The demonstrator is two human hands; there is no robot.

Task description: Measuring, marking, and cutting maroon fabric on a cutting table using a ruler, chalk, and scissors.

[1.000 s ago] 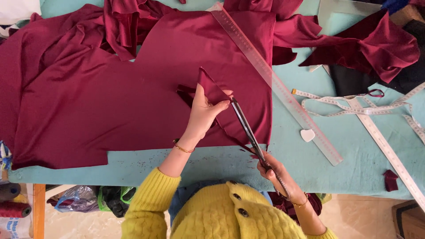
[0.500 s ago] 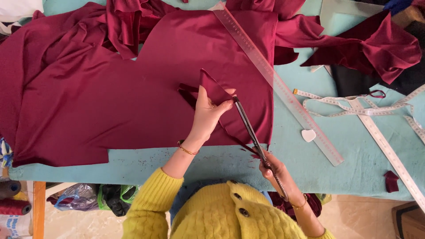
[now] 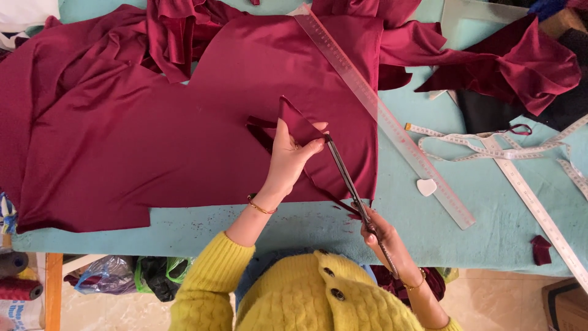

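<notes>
A large sheet of dark red fabric [image 3: 184, 122] lies spread over the turquoise table [image 3: 490, 239]. My left hand [image 3: 291, 156] pinches a lifted, folded flap of this fabric [image 3: 300, 125] near the middle of the cloth. My right hand [image 3: 383, 236] grips the handles of long dark scissors [image 3: 346, 178]. Their blades point up and left, with the tips at the base of the lifted flap beside my left thumb. Both arms wear yellow knitted sleeves.
A long clear ruler [image 3: 380, 110] lies diagonally across the fabric's right edge. A white measuring tape [image 3: 490, 144], a heart-shaped chalk [image 3: 426, 187] and a second ruler [image 3: 539, 208] lie to the right. More red cloth [image 3: 508, 61] is bunched at the back right. Thread spools [image 3: 15, 276] sit below left.
The scissors have advanced up the cloth toward the lifted flap. My left hand has kept hold of the flap with little movement.
</notes>
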